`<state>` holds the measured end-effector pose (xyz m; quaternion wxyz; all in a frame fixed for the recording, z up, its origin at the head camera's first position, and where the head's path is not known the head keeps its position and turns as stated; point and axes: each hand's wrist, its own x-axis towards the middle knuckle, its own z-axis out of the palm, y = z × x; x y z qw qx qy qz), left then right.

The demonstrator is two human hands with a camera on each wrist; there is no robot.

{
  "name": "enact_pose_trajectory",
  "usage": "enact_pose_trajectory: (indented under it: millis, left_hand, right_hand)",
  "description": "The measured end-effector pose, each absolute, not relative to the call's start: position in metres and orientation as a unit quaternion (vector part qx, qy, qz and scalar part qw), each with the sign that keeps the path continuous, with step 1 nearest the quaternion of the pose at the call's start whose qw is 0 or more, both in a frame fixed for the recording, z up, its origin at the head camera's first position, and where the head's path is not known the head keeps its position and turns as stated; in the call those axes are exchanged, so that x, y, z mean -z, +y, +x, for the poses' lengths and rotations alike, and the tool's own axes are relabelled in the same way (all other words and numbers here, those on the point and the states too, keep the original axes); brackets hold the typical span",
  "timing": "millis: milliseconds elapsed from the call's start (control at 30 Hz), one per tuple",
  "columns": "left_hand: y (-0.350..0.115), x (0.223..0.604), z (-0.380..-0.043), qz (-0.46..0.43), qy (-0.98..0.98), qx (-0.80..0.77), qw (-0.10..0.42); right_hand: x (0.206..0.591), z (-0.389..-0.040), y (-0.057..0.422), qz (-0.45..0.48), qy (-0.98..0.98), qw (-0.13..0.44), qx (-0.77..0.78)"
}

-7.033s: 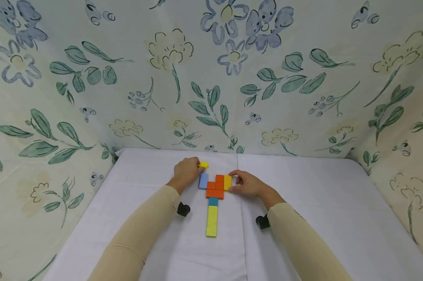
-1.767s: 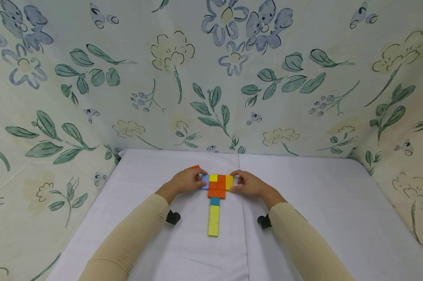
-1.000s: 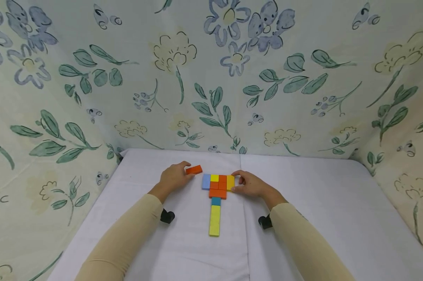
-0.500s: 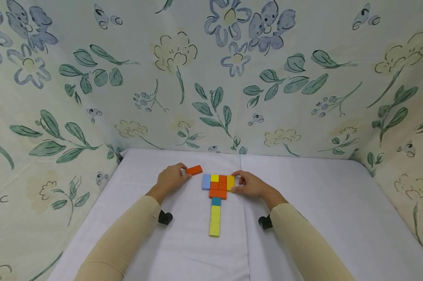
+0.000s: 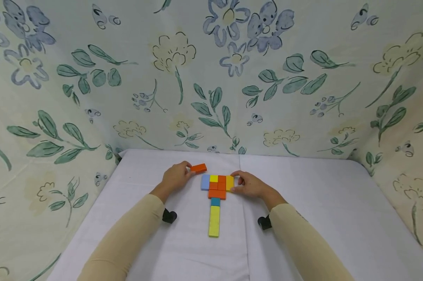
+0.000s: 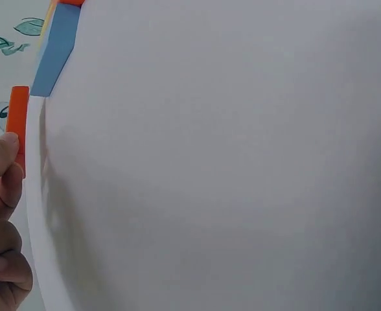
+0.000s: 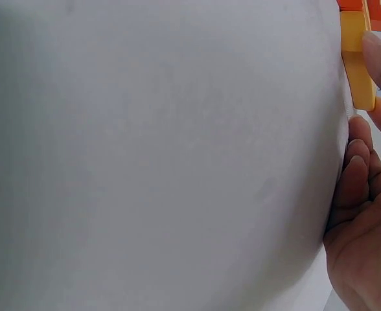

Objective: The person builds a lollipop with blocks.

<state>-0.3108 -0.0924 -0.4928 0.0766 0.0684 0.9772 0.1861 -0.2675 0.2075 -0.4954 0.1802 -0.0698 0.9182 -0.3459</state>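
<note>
My left hand pinches an orange-red block between thumb and fingers, behind and left of a flat group of coloured blocks. The left wrist view shows this block upright in the fingertips, near the blue block. In the group, a light blue block, a small yellow square, several orange-red blocks and an amber block lie side by side. My right hand holds the amber block's right side with thumb and forefinger; its other fingers curl beside it.
Below the group, a teal square and a long lime-yellow block form a stem. White cloth covers the table, with a fold line right of the blocks. Floral fabric hangs behind. Black wrist devices sit under both forearms.
Seven seconds ago my left hand held the yellow square, which now lies between the blue and orange-red blocks. It then touched the blue block, and lately moved the orange-red block slightly right. The right hand stayed.
</note>
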Motion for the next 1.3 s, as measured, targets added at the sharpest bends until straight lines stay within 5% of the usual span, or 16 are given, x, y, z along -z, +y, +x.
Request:
enact_pose_trajectory:
  millis: [567,1300]
  left_hand:
    - [-0.033,0.486,-0.317,0.123,0.966,-0.198,0.108]
    - [-0.023,0.487,-0.321,0.061,0.969,-0.201,0.131]
  right_hand:
    - [0.496,-0.269,0.207,-0.062,0.92,0.183,0.34]
    - [0.495,-0.269,0.207,-0.065,0.92,0.181,0.342]
